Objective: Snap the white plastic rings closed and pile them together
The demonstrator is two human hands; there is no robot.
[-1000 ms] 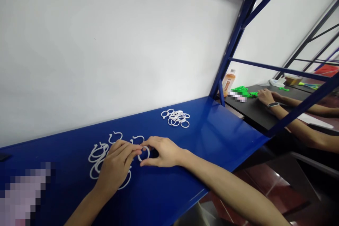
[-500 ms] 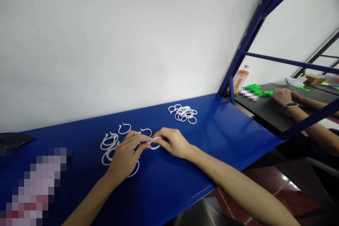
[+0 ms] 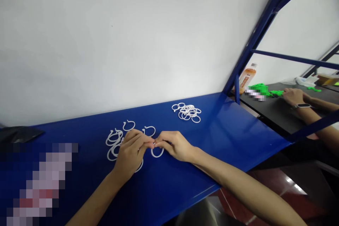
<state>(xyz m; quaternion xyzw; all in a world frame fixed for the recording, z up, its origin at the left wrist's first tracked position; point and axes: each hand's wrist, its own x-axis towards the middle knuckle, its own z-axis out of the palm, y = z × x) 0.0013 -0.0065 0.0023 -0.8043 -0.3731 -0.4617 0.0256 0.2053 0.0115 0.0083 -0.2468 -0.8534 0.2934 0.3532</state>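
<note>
Over the blue table point(image 3: 185, 183), my left hand point(image 3: 134, 152) and my right hand point(image 3: 174, 144) meet fingertip to fingertip. Both pinch the top of one white plastic ring point(image 3: 157, 156), whose lower loop hangs beneath the fingers. The pinched part of it is hidden. Several open white rings point(image 3: 114, 137) lie around my left hand, partly covered by it. Just behind my hands rests another open ring point(image 3: 149, 131). Farther back to the right is a pile of white rings point(image 3: 189, 112) that look closed.
A pale wall point(image 3: 132, 42) borders the table's back, and a blue metal frame point(image 3: 251, 46) rises at the right. Beyond it another person's hands point(image 3: 293, 97) work by green pieces point(image 3: 259, 89) and a bottle point(image 3: 248, 77) on a black table point(image 3: 270, 106). A black bag point(image 3: 21, 134) lies left.
The ring between my hands has turned so its loop hangs lower, and my fingertips have come together at its top. The view has shifted slightly.
</note>
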